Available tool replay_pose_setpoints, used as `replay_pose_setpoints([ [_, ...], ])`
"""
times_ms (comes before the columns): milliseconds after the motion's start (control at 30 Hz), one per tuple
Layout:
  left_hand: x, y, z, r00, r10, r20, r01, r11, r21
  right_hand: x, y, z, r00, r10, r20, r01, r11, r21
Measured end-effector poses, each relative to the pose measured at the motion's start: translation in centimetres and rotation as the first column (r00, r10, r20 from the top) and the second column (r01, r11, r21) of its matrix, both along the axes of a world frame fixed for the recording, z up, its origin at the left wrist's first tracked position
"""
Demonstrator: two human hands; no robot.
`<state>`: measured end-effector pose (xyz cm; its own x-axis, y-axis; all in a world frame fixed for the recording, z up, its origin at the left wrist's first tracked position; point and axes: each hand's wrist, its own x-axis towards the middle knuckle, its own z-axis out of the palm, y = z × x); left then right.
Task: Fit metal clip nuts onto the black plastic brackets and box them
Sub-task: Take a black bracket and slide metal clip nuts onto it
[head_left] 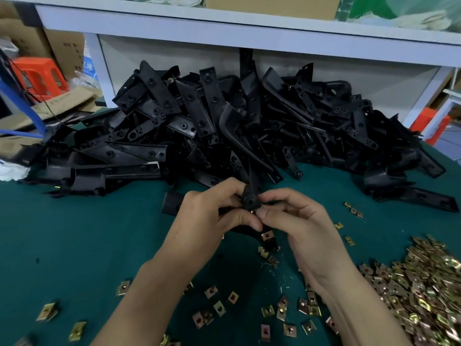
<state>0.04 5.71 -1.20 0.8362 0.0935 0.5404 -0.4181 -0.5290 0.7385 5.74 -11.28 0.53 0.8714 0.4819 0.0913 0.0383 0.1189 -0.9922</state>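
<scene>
My left hand (212,213) grips a black plastic bracket (249,199) above the middle of the green table. My right hand (294,216) pinches a brass-coloured clip nut (255,211) against the bracket's lower tab; only a sliver of the nut shows between the thumbs. Another clip nut (267,236) sits on a lower part of the same bracket, below my thumbs. A big heap of black brackets (224,126) fills the far side of the table. A heap of clip nuts (424,290) lies at the right.
Loose clip nuts (219,308) are scattered over the green table mat (74,245) near my forearms. A white shelf (249,28) overhangs the bracket heap. Cardboard boxes (62,51) and an orange stool (37,76) stand at the far left.
</scene>
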Motion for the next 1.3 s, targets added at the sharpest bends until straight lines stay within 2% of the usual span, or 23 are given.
replay_pose_setpoints([
  [100,0.1,-0.3,0.3,0.998,0.044,0.041,-0.046,0.997,0.058,-0.1,-0.1,0.2,1.000,-0.016,0.001,0.016,0.999,0.033],
  [133,0.2,-0.4,0.5,0.989,0.124,0.085,-0.133,0.984,0.118,-0.2,0.0,0.3,1.000,-0.030,0.007,0.030,0.998,0.049],
  [200,0.3,-0.2,0.5,0.915,0.353,0.197,-0.394,0.887,0.239,-0.3,-0.2,0.7,0.997,-0.071,0.018,0.069,0.993,0.091],
  [233,0.3,0.2,0.5,0.863,0.459,0.211,-0.501,0.835,0.228,-0.2,-0.4,1.0,0.995,-0.096,0.020,0.093,0.989,0.113],
  [300,0.0,0.9,0.7,0.822,0.564,0.077,-0.569,0.819,0.077,0.0,-1.1,1.7,0.991,-0.133,0.009,0.130,0.979,0.158],
  [367,-0.2,1.1,1.0,0.892,0.440,-0.105,-0.452,0.862,-0.229,0.1,-1.9,2.6,0.988,-0.154,0.014,0.149,0.973,0.179],
  [400,-0.1,0.9,1.1,0.937,0.321,-0.138,-0.349,0.855,-0.384,0.1,-2.3,3.0,0.986,-0.167,0.025,0.160,0.971,0.180],
  [467,-0.1,-0.1,1.6,0.979,0.166,-0.114,-0.201,0.825,-0.528,-0.1,-3.2,3.8,0.978,-0.199,0.063,0.186,0.967,0.173],
  [633,-0.1,-3.3,2.6,0.994,-0.077,-0.074,0.017,0.800,-0.600,-1.7,-8.1,5.8,0.942,-0.304,0.143,0.289,0.950,0.115],
  [867,-0.2,-12.3,4.0,0.942,-0.300,-0.149,0.164,0.802,-0.575,-5.4,-17.9,6.3,0.855,-0.505,0.117,0.494,0.862,0.114],
  [1000,-1.0,-19.5,4.0,0.870,-0.448,-0.207,0.259,0.771,-0.582,-8.8,-24.3,4.5,0.706,-0.703,0.091,0.698,0.711,0.085],
  [1100,-2.2,-25.8,3.1,0.767,-0.590,-0.253,0.397,0.745,-0.535,-12.3,-29.2,1.8,0.470,-0.877,0.101,0.880,0.474,0.028],
  [1200,-3.8,-32.4,1.4,0.629,-0.704,-0.330,0.516,0.695,-0.501,-16.3,-33.2,-1.6,0.216,-0.972,0.096,0.975,0.210,-0.067],
  [1267,-5.1,-36.3,-0.3,0.569,-0.730,-0.378,0.559,0.681,-0.474,-18.6,-35.5,-3.8,0.110,-0.990,0.087,0.975,0.090,-0.205],
  [1300,-5.8,-37.9,-1.1,0.553,-0.726,-0.410,0.581,0.688,-0.435,-19.7,-36.6,-4.8,0.085,-0.992,0.093,0.953,0.053,-0.298],
])
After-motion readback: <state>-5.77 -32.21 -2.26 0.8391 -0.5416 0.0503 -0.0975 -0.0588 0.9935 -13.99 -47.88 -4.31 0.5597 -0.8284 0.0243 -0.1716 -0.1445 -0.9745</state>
